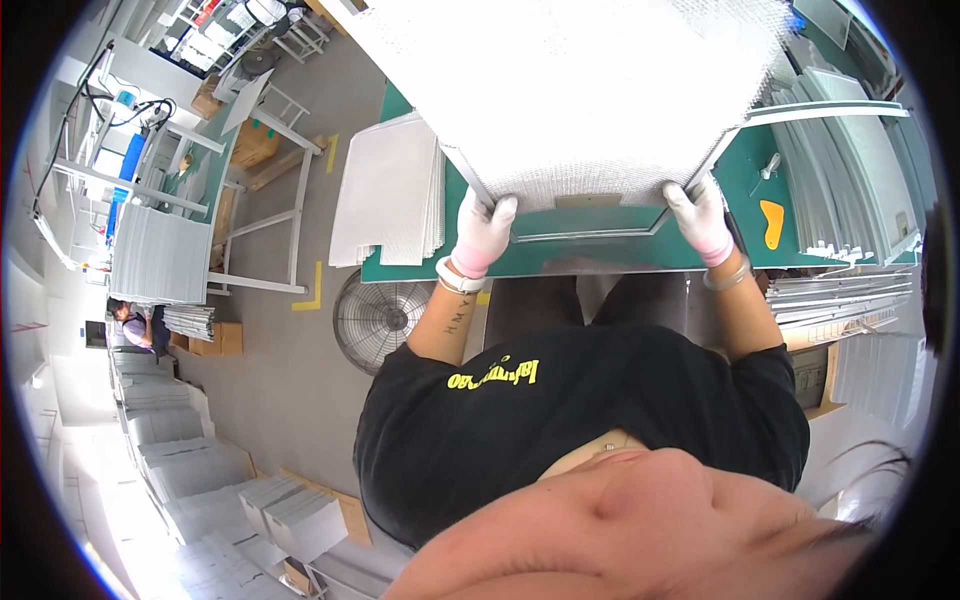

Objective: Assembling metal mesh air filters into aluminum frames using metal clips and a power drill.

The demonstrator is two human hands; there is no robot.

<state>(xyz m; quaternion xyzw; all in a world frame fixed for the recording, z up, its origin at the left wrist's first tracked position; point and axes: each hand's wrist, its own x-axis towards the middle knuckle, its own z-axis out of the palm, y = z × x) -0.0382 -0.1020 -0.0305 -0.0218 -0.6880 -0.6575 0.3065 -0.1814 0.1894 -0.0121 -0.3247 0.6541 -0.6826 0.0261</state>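
Both gloved hands are clamped on the near edge of a big white mesh panel [580, 90] — our left hand [484, 232] at one corner, right hand [702, 220] at the other, fingers curled over its rim. It sits tilted above the green table [740, 175]. Cardboard boxes [254, 142] sit on the floor far left — an orange tag [771, 222] lies by our right hand.

Bright even light, glare lower left, strong fisheye bending, dark rim
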